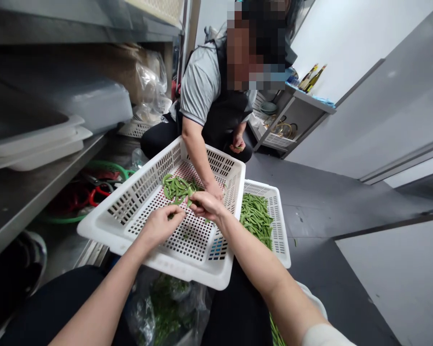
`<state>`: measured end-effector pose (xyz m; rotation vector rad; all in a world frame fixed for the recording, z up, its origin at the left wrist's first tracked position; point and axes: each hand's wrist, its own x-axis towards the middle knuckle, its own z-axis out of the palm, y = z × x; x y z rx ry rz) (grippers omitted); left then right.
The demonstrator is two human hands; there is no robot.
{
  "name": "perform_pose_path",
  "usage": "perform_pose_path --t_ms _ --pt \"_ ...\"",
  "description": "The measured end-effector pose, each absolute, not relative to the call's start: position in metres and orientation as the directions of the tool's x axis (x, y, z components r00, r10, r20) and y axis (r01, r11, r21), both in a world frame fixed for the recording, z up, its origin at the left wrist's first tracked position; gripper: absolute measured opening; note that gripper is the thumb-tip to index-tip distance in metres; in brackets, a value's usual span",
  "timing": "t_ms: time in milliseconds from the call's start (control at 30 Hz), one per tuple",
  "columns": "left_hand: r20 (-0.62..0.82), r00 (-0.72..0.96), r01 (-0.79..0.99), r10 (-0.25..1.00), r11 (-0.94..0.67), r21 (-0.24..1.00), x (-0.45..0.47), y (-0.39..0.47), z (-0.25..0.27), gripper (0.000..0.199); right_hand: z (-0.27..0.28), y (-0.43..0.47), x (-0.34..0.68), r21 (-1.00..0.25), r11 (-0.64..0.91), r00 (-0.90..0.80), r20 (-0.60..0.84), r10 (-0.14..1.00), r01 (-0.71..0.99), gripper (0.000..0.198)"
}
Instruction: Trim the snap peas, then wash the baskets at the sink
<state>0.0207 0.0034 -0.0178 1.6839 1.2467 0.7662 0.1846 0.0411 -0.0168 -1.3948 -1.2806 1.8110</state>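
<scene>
A white perforated basket [187, 273] lies in front of me with a small pile of green pea pods [175, 187] toward its far left. Over the basket, my right hand [208, 205] pinches a single pea pod [190, 197] between thumb and fingers. My left hand [162, 223] is just left of it, its fingertips pressed together close to the pod's lower end. Whatever those fingertips hold is too small to name. A co-worker's hand [214, 188] reaches into the same basket behind my right hand.
The co-worker crouches opposite, other hand [237, 143] near the knee. To the right, a second white basket [281, 226] holds many green pods [256, 218]. Below, a clear plastic bag [169, 312] contains greens. Metal shelving [57, 187] borders the left, above a green basket [108, 166] with red-handled scissors [100, 192].
</scene>
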Motion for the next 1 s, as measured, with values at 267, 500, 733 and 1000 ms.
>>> perform_pose_path --t_ms 267,500,733,1000 --pt "0.225 0.308 0.510 0.924 -0.360 0.781 0.028 -0.002 -0.020 0.025 -0.017 0.023 0.173 -0.908 -0.418 -0.282 -0.398 0.873 -0.014 0.008" --pt "0.283 0.323 0.520 0.903 -0.419 0.744 0.028 -0.003 -0.019 0.022 -0.018 0.017 0.177 -0.958 -0.287 -0.341 -0.261 0.903 -0.028 0.023" --pt "-0.082 -0.068 -0.087 0.994 0.076 0.993 0.004 0.011 -0.004 0.015 -0.011 0.019 0.206 -0.868 -0.469 -0.642 -0.270 0.718 -0.160 0.046" --pt "-0.139 0.215 0.103 0.967 0.119 0.987 0.020 0.002 -0.005 0.031 -0.012 0.016 0.202 -0.881 -0.461 -0.707 -0.259 0.657 -0.106 0.030"
